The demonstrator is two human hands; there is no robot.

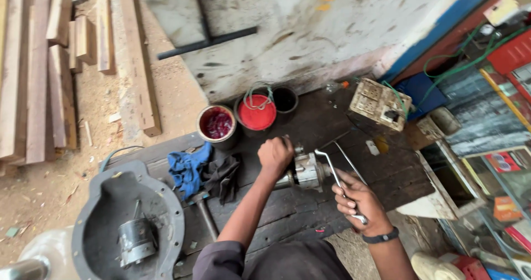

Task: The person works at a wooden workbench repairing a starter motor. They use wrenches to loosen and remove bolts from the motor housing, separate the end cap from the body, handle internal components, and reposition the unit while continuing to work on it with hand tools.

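Note:
A grey metal motor body [307,171] lies on a dark wooden board [332,125] in the middle of the view. My left hand [275,156] is closed around its left end, holding it down. My right hand [358,201], with a dark band on the wrist, grips a bent metal wrench [331,172] whose head reaches the right end of the motor body. A second thin metal rod [349,162] lies just behind the wrench.
A grey metal housing [94,202] with a small cylinder inside lies at lower left. Blue and black rags [202,169], a hammer [206,216], a tin of red liquid [217,125], a red-lidded tin [257,113] and a switch board [380,103] ring the workspace. Timber [33,70] is stacked at left.

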